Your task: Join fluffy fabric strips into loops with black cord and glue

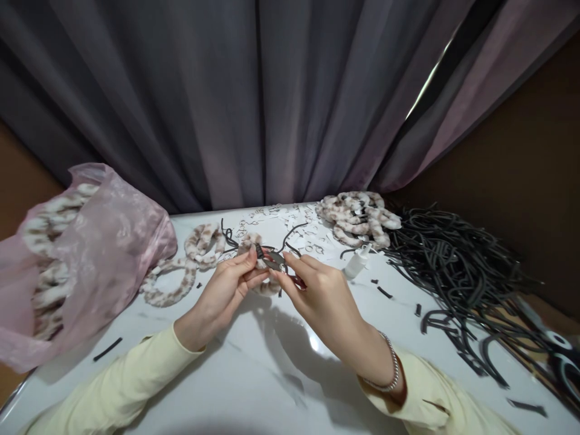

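Note:
My left hand (231, 281) is closed, thumb and fingers pinching a fluffy white-and-brown ring (248, 241) near a dark piece at its end. In my right hand (317, 284) is a pair of pliers (273, 260) with dark grey jaws; a bit of red handle shows below the fingers. The jaws meet the dark piece beside my left thumb. Whether they grip it is too small to tell. Directly behind my hands lie a few loose black cords (294, 232). Two more fluffy rings (170, 284) rest to the left of my left hand.
A pink plastic bag (122, 223) with fluffy pieces stands at left. Toward the back right are a fluffy pile (362, 211), a small white bottle (357, 263) and a big heap of black cords (457, 260). Scissors (559, 341) lie at the right edge. Small metal bits (312, 248) are scattered behind.

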Demonstrator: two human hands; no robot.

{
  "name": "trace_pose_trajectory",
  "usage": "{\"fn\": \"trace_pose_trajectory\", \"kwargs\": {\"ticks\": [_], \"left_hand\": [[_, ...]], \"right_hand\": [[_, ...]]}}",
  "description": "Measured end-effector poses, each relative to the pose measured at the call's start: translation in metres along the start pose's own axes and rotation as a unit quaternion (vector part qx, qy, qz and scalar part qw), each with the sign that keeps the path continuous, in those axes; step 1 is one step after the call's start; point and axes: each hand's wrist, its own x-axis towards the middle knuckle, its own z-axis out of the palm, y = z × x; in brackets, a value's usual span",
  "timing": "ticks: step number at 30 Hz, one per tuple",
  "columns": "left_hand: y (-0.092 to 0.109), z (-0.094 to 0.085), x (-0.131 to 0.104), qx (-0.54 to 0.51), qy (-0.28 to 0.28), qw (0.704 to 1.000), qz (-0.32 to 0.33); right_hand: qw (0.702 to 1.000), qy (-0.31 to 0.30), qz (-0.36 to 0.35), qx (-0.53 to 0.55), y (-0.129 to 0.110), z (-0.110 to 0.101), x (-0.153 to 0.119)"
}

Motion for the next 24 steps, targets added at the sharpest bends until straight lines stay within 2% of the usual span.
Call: {"fn": "trace_pose_trajectory", "kwargs": {"ticks": [5, 11, 18, 24], "left_hand": [[0.0009, 0.0012, -0.0004, -0.016, -0.010, 1.000, -0.007], [0.0016, 0.0046, -0.0038, -0.011, 0.011, 1.000, -0.014], [0.0029, 0.0050, -0.0040, -0.046, 0.000, 0.998, -0.034], [0.0059, 0.0081, -0.0071, -0.034, -0.001, 0.999, -0.034]], "right_hand": [[1.000, 0.000, -0.002, -0.006, -0.0010, -0.0026, -0.0009], [1.000, -0.003, -0.004, -0.015, -0.0001, -0.0007, -0.0009], [1.000, 0.001, -0.012, -0.018, -0.0006, -0.0011, -0.0026], [1.000, 0.009, -0.025, -0.011, -0.0036, -0.0049, -0.0048]]}}
